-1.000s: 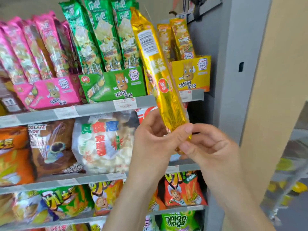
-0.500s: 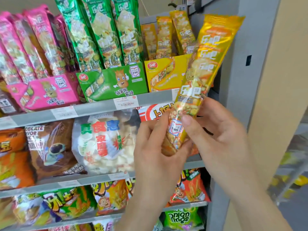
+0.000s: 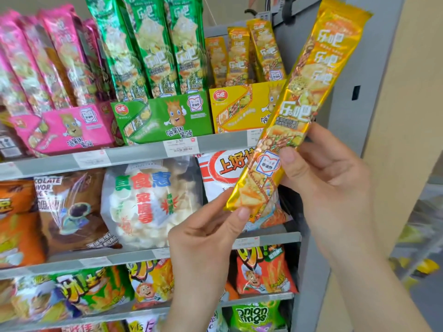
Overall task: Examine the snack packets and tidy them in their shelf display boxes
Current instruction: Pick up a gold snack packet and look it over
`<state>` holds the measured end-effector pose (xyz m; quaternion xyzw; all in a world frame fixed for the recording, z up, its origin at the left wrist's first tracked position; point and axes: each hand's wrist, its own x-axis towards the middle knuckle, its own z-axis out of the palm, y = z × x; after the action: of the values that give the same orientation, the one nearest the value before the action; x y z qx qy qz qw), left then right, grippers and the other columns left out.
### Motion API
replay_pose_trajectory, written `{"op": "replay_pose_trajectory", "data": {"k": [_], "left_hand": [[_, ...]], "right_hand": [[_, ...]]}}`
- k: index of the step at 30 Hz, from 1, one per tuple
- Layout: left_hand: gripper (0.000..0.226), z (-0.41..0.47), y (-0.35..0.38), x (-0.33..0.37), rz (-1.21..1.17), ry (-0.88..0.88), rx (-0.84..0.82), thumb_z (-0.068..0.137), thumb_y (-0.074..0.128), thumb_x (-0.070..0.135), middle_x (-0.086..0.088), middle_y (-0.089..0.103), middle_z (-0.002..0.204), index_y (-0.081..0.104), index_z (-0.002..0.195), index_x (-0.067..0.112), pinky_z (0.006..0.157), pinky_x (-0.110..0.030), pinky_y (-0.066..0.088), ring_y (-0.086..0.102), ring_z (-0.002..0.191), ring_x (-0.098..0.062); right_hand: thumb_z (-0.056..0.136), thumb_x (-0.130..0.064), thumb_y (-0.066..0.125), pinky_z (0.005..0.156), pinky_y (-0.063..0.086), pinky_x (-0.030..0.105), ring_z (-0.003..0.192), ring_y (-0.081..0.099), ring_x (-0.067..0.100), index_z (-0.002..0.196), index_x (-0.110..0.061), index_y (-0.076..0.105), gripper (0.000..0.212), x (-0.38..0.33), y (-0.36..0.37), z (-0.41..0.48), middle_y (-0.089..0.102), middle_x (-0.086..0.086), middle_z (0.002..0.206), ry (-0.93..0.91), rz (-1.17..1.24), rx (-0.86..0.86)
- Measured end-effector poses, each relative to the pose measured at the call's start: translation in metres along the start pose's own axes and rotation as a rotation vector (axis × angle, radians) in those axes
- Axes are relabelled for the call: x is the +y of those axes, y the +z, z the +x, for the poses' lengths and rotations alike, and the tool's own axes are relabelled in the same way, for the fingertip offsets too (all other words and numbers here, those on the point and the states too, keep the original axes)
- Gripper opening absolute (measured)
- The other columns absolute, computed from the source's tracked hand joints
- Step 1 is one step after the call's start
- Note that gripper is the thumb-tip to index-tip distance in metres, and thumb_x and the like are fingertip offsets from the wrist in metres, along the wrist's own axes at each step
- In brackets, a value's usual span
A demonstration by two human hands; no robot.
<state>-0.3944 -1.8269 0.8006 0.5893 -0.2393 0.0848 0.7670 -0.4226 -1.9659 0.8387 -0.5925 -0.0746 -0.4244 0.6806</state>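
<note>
Now both hands pinch yellow packet [image 3: 309, 97]: left hand [image 3: 208, 238] bottom corner, right hand [image 3: 328, 178] higher; top leans right, maybe past yellow box [image 3: 239, 109].

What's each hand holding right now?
Left hand: closed, pinching the bottom end of the yellow snack packet.
Right hand: closed on the same packet's lower half, thumb on its front.
</note>
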Motion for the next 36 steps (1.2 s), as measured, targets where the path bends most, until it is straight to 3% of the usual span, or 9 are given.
{"op": "replay_pose_trajectory", "data": {"k": [5,10,14,17,21,25,30,33,36], "left_hand": [[0.030,0.001,-0.001,0.001,0.097,0.005,0.116,0.053,0.079,0.044,-0.003,0.073,0.064,0.078,0.079,0.030,0.053,-0.020,0.055,0.071,0.057,-0.018],[0.022,0.006,-0.002,0.001,0.097,-0.025,0.014,0.066,0.073,0.041,-0.006,0.067,0.056,0.072,0.066,0.019,0.048,-0.019,0.050,0.062,0.048,-0.014],[0.022,0.010,-0.007,-0.002,0.071,-0.003,-0.091,0.075,0.078,0.041,-0.005,0.068,0.070,0.067,0.074,0.022,0.061,-0.020,0.053,0.063,0.065,-0.012],[0.032,0.012,-0.006,-0.005,-0.110,-0.072,-0.166,0.056,0.089,0.037,-0.005,0.074,0.082,0.068,0.079,0.029,0.073,-0.029,0.057,0.069,0.078,-0.016],[0.044,0.012,-0.004,-0.008,-0.203,-0.018,-0.134,0.044,0.094,0.044,-0.001,0.074,0.073,0.072,0.078,0.029,0.066,-0.022,0.054,0.069,0.070,-0.012],[0.033,0.010,-0.004,-0.006,-0.143,0.060,-0.093,0.058,0.089,0.042,0.003,0.072,0.070,0.072,0.083,0.031,0.066,-0.020,0.052,0.067,0.069,-0.009],[0.030,0.010,0.005,-0.009,-0.110,-0.024,-0.128,0.077,0.076,0.016,0.001,0.068,0.075,0.065,0.096,0.035,0.068,-0.020,0.050,0.063,0.072,-0.011],[0.039,0.011,0.005,-0.005,-0.023,-0.062,-0.274,0.083,0.066,0.018,0.003,0.073,0.089,0.062,0.111,0.046,0.071,-0.017,0.051,0.067,0.082,-0.008],[0.029,0.016,0.004,0.003,0.139,0.016,-0.340,0.088,0.063,0.034,0.014,0.074,0.101,0.064,0.116,0.040,0.075,-0.012,0.050,0.067,0.095,0.000]], "right_hand": [[0.080,-0.028,0.073,0.088,0.054,0.056,0.095,0.072,0.023,0.128,-0.011,0.060,0.052,-0.001,0.003,0.002,0.076,0.001,0.102,-0.042,0.004,0.045],[0.084,-0.021,0.070,0.088,0.055,0.054,0.094,0.072,0.021,0.128,-0.014,0.057,0.046,0.001,0.006,0.003,0.075,0.001,0.102,-0.073,0.041,0.040],[0.086,-0.022,0.066,0.086,0.057,0.047,0.096,0.071,0.019,0.129,-0.013,0.057,0.044,0.000,0.004,0.008,0.075,0.002,0.102,-0.063,0.070,0.026],[0.088,-0.022,0.063,0.082,0.058,0.043,0.096,0.071,0.022,0.128,-0.010,0.059,0.042,0.000,0.003,0.012,0.075,0.004,0.103,-0.032,0.113,-0.004],[0.091,-0.021,0.061,0.072,0.057,0.036,0.088,0.071,0.018,0.121,-0.016,0.063,0.031,0.003,0.005,0.016,0.075,0.000,0.097,0.002,0.149,-0.047],[0.090,-0.021,0.061,0.069,0.059,0.038,0.084,0.070,0.017,0.120,-0.016,0.064,0.030,0.005,0.005,0.022,0.075,0.000,0.095,0.021,0.147,-0.056],[0.087,-0.015,0.064,0.082,0.057,0.034,0.087,0.069,0.010,0.119,-0.027,0.058,0.035,0.004,0.006,0.029,0.075,-0.009,0.095,-0.102,0.064,-0.078],[0.087,-0.011,0.065,0.080,0.055,0.026,0.088,0.068,0.009,0.126,-0.021,0.054,0.042,0.002,0.004,0.031,0.075,-0.009,0.097,-0.137,0.049,-0.121],[0.083,-0.014,0.069,0.077,0.055,0.027,0.086,0.070,0.012,0.114,-0.020,0.058,0.033,0.002,0.001,0.031,0.076,-0.006,0.094,-0.115,0.051,-0.102]]}}
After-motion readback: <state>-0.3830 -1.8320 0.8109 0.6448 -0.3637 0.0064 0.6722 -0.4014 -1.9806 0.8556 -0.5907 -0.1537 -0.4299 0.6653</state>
